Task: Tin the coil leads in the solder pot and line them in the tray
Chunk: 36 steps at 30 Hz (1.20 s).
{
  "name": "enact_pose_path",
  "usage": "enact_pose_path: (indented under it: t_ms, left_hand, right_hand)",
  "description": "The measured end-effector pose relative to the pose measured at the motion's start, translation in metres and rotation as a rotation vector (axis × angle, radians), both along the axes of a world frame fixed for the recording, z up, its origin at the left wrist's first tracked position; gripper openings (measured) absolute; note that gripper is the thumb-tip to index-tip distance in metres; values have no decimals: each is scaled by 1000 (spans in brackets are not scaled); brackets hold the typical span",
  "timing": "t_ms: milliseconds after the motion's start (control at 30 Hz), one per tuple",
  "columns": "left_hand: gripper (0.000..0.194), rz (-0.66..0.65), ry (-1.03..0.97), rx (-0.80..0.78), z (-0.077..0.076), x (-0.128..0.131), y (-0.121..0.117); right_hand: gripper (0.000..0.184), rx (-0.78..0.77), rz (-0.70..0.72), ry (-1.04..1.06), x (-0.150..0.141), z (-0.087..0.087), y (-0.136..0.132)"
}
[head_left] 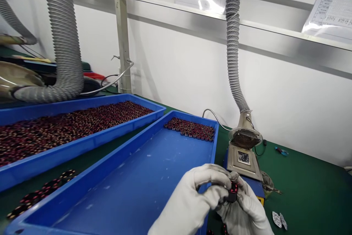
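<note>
My left hand (192, 194), in a white glove, has its fingers bent round a small black round part with red spots (233, 192). My right hand (249, 205), gloved too, closes on the same part from the right side. The gloved fingertips are stained dark and hide much of it. Below my hands, a few similar parts (224, 229) show partly at the bottom edge. Just beyond my hands stands a metal box with a square silvery opening on top (244, 158), which looks like a solder pot.
Left of my hands lies a long blue tray (132, 183), with rows of round parts (189, 128) at its far end. Another blue tray (82, 143) is filled with them. A fume hose (233, 37) hangs over the pot. Silvery scraps (277, 219) and small cutters (281, 151) lie rightward.
</note>
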<state>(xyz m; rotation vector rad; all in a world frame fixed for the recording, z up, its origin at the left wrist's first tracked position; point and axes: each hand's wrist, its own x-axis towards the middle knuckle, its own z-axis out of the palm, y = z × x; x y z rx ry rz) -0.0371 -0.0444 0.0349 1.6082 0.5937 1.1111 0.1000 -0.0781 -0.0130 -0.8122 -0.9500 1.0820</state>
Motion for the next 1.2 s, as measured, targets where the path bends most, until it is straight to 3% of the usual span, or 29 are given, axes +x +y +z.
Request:
enact_pose_path:
  t_ms: [133,200,267,333,433,500,600,700,767,900,967,1067,1133,1200]
  left_hand:
    - [23,187,-145,256,-5,-2,-3]
    - [22,299,-226,252,-6,-8,-2]
    - [17,379,-244,140,-6,-10,0]
    - [19,279,-176,-48,-5,-5,2]
    - [28,-127,-174,-317,-10,13,2]
    - [19,-228,-372,-439,-18,26,0]
    - [13,-112,-681,-527,-29,35,-2]
    - [14,10,-798,-488,-26,27,1]
    - [16,73,-713,-468,-17,19,3]
    - [17,27,-317,-473,-7,18,2]
    - [10,104,-328,-457,-9,21,0]
    - [9,257,-520,-424,-13,21,-1]
    - [14,260,-580,-424,-10,17,-2]
    - [20,179,-483,-447,-2,13,-3]
  right_hand:
    - [28,82,-287,-114,-1,-3,2]
    - [25,137,-476,-183,-4,-6,1]
    - [20,237,-670,-288,-9,-8,0]
    - [17,401,-865,-460,-17,-9,-1]
    - [13,637,-1046,-760,-27,-10,-2]
    - [12,701,-1081,-878,-32,-10,-2]
    - [15,697,-1113,-822,-31,-11,1]
    - [19,683,-1156,-710,-25,-11,3]
    - [19,683,-1159,-696,-22,-12,4]
    - [15,630,-1157,-698,-25,-13,2]
    - [15,625,-1144,-703,-28,-14,2]
    - [17,613,-1103,-679,-33,-12,2]
    - [18,593,-1093,-659,-34,-11,2]
    - [18,578,-1087,-660,-34,-12,1]
